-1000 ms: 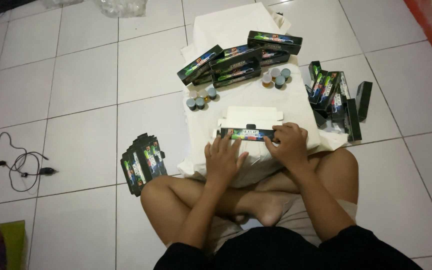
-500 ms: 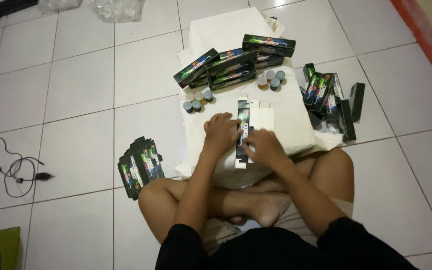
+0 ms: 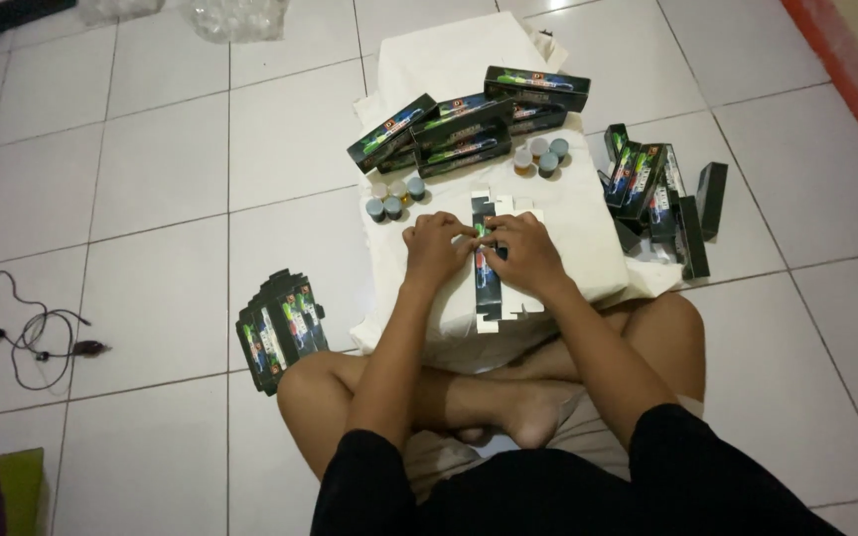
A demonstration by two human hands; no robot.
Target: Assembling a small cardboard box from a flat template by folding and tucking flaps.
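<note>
Landmark: white cushion point(image 3: 568, 213) on the tiled floor point(image 3: 151, 199), resting against the seated person's crossed legs.

Flat unfolded carton blank point(image 3: 489, 283) lies lengthwise at the cushion's near middle, its near end reaching the cushion's near edge. Left hand point(image 3: 437, 248) and right hand point(image 3: 526, 253) meet over the blank's far half, fingers curled narrow and pinching its flaps.

Far edge of cushion: row of assembled dark boxes point(image 3: 469, 124). Two clusters of small capped jars, one at the left edge point(image 3: 394, 199), one ahead of the hands point(image 3: 538, 156). Bare cushion remains right of the hands.

Off the cushion's right edge: heap of boxes point(image 3: 662, 194). Off its left edge: stack of flat blanks point(image 3: 280, 328), open tile around it; cable point(image 3: 37, 328) well beyond.
</note>
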